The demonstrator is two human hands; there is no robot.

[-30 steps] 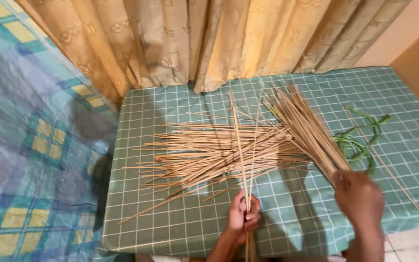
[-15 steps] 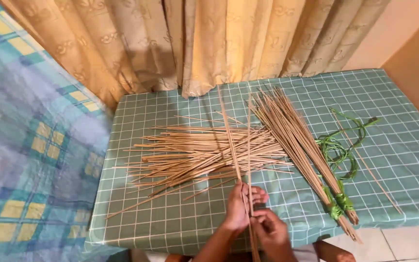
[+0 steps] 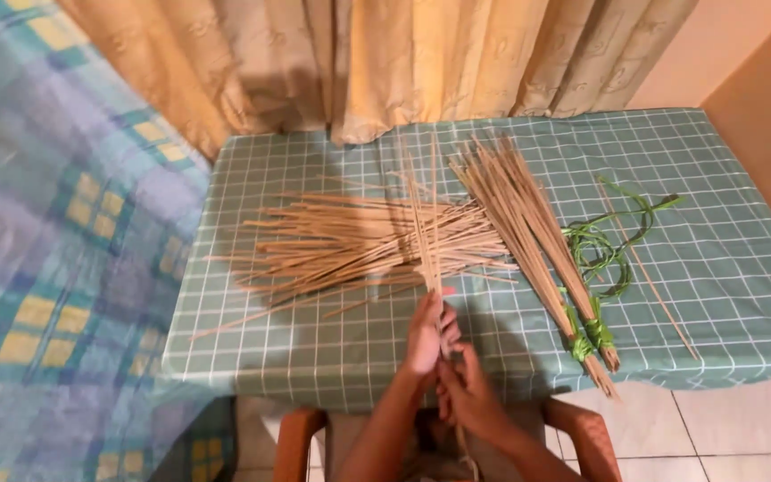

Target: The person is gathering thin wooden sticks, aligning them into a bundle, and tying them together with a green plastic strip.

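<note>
Few thin sticks (image 3: 427, 234) held upright, both hands: your left hand (image 3: 427, 335) clamps, right hand (image 3: 466, 393) pinches below; next, steady gathering.

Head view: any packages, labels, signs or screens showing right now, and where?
None in view: no package, label, sign or screen.
The table holds only a loose pile of thin sticks, a stick bundle tied with green strip and loose green strips.
The left hand and right hand hold a few sticks upright.
</note>
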